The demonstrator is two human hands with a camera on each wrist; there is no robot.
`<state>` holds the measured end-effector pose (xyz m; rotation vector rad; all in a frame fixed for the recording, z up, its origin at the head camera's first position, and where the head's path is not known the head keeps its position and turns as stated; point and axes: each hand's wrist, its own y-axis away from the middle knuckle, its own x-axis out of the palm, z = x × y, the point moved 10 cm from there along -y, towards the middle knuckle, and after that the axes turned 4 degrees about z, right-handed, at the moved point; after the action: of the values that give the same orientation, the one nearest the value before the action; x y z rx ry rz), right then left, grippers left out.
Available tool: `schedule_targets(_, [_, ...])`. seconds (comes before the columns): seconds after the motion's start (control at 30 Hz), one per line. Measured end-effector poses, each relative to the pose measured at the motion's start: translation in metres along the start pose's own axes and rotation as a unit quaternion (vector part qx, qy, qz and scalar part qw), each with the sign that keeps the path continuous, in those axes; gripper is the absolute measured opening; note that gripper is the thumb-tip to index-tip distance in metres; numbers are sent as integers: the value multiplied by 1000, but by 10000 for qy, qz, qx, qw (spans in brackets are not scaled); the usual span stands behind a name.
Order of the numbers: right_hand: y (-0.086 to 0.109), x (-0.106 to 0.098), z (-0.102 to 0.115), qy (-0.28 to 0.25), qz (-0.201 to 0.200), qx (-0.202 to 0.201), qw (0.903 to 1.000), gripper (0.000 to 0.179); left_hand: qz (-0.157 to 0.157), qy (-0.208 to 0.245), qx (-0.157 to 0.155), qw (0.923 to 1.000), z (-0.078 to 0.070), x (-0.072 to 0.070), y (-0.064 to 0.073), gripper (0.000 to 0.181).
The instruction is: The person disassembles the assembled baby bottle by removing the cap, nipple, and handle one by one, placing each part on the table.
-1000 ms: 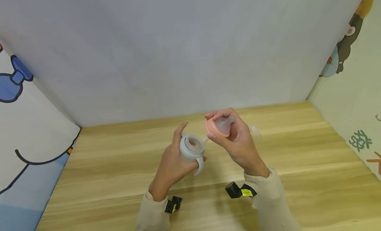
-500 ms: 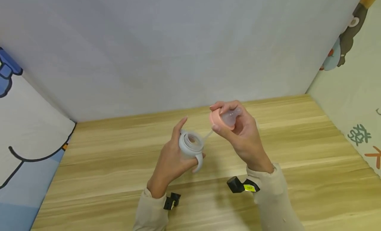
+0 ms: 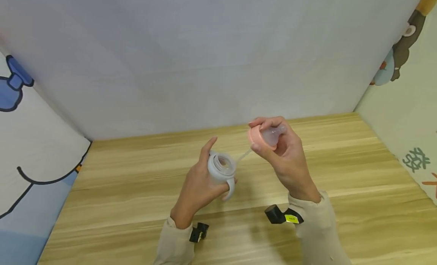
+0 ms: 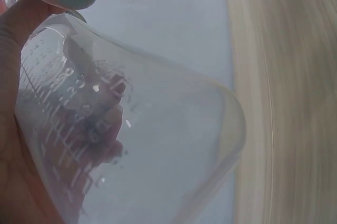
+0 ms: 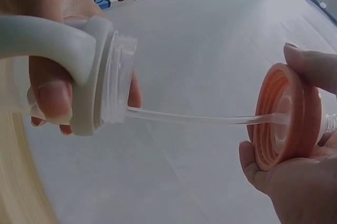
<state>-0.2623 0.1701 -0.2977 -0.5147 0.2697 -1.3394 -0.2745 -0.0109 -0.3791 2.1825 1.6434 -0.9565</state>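
Head view: left hand (image 3: 199, 187) grasping the bottle (image 3: 217, 173), mouth upward, nearer than the far edge of the desk (image 3: 136, 189); right of the bottle, right hand (image 3: 291, 160) pinching the pink cap (image 3: 255, 135). Left wrist: bottle's base toward the desk. Right wrist: long axis crosswise, straw (image 5: 195, 119) spanning bottle-to-cap gap.

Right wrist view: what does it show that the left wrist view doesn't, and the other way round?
Only the right wrist view: the threaded underside of the pink collar and the straw spanning to the open neck of the bottle.
Only the left wrist view: the bottle's scale markings and rounded base.
Both: the left hand gripping the bottle, a pale handle, and the wooden table.
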Motion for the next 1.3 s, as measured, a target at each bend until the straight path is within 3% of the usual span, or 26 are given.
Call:
schedule_targets(0.4, [3, 0, 7, 46, -95, -20, 9999, 35, -2, -10, -106, 9999, 5, 1, 4, 114])
schedule_targets(0.93, [5, -5, 19, -26, -92, -430, 9990, 36, -46, 75, 118, 9999, 1, 1, 2, 114])
schedule_targets(1.3, [8, -10, 32, -55, -318, -692, 9971, 37, -54, -79, 213, 9997, -2, 1, 2, 114])
